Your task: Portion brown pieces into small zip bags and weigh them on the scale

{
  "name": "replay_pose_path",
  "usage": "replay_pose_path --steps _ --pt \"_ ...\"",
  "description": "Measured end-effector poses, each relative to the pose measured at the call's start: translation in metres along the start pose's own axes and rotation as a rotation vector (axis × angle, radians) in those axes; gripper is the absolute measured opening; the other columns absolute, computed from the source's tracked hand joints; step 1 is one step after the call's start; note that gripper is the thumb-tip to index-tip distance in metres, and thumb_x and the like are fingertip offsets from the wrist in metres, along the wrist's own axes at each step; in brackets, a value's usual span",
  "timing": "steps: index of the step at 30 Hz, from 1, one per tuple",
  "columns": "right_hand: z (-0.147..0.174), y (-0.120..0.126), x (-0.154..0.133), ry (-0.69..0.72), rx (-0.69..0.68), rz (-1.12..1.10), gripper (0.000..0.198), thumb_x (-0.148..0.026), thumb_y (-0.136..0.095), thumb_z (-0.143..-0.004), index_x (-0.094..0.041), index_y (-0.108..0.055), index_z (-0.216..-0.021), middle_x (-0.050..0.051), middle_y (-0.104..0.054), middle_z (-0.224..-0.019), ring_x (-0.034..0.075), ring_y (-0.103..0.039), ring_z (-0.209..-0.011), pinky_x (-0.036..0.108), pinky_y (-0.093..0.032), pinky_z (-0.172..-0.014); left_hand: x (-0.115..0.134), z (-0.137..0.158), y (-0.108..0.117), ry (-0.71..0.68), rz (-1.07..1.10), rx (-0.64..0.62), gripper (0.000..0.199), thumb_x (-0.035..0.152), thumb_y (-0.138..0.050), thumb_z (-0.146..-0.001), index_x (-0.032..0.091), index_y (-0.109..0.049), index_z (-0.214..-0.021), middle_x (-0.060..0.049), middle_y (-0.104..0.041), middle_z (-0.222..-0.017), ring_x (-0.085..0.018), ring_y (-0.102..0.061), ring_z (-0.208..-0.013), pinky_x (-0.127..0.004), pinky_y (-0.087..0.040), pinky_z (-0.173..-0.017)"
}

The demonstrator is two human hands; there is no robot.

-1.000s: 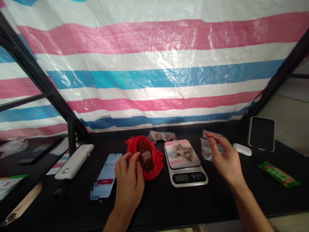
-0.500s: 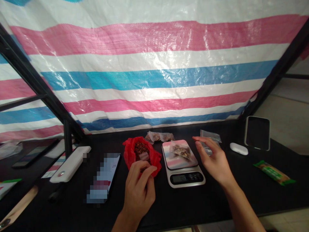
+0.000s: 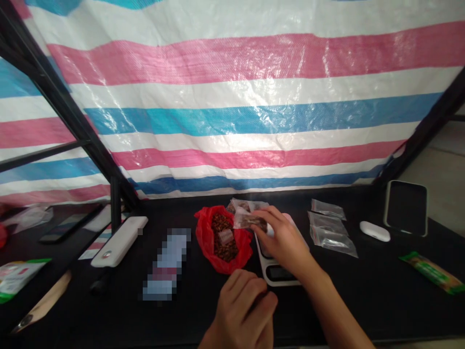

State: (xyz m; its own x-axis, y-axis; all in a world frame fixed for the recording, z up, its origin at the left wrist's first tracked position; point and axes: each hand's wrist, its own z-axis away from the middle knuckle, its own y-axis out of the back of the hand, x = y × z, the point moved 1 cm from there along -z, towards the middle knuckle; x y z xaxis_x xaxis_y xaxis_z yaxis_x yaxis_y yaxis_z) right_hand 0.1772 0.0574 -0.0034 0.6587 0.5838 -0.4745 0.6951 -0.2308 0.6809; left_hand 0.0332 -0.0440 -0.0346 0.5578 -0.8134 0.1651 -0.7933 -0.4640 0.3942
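Over the scale (image 3: 271,274) | right hand (image 3: 285,240) pinches small bag (image 3: 247,219) at fingertips

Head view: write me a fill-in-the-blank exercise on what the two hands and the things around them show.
1. The right hand holds a small clear packet above the ____.
2. The plastic bag of brown pieces beside the scale is ____ in colour.
3. The left hand is curled into a loose ____ near the table's front edge.
4. The empty clear bags lie to the ____ of the scale.

Missing words: scale; red; fist; right
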Motion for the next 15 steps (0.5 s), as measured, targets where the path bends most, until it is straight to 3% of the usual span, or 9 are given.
replay_pose_path --steps 3,7,15 --pt "-0.024 -0.022 -0.019 0.061 -0.124 0.171 0.026 -0.019 -0.06 -0.095 -0.022 -0.069 -0.119 0.01 -0.069 -0.118 0.027 -0.065 -0.108 0.042 -0.052 -0.096 0.002 0.003 -0.007 0.003 0.022 -0.036 0.024 0.004 -0.047 -0.079 0.019 -0.063 -0.087 -0.005 -0.061 -0.068 -0.017 -0.055 -0.062 -0.031 -0.048 -0.057" --pt "-0.04 -0.042 -0.023 0.154 -0.228 0.321 0.026 -0.016 -0.058 -0.095 -0.021 -0.07 -0.118 0.011 -0.069 -0.119 0.03 -0.062 -0.111 0.045 -0.05 -0.096 -0.003 0.007 -0.009 0.032 0.019 -0.046 0.021 0.006 -0.046 -0.079 0.02 -0.062 -0.08 -0.005 -0.058 -0.067 -0.017 -0.052 -0.062 -0.031 -0.045 -0.056" --pt "-0.04 -0.041 -0.024 0.114 -0.19 0.221 0.026 -0.021 -0.059 -0.095 -0.023 -0.071 -0.119 0.009 -0.07 -0.118 0.028 -0.066 -0.108 0.046 -0.051 -0.097 -0.011 0.001 0.001 0.08 0.017 -0.012 0.02 0.008 -0.046 -0.08 0.02 -0.062 -0.08 -0.006 -0.061 -0.071 -0.018 -0.053 -0.066 -0.033 -0.044 -0.059"
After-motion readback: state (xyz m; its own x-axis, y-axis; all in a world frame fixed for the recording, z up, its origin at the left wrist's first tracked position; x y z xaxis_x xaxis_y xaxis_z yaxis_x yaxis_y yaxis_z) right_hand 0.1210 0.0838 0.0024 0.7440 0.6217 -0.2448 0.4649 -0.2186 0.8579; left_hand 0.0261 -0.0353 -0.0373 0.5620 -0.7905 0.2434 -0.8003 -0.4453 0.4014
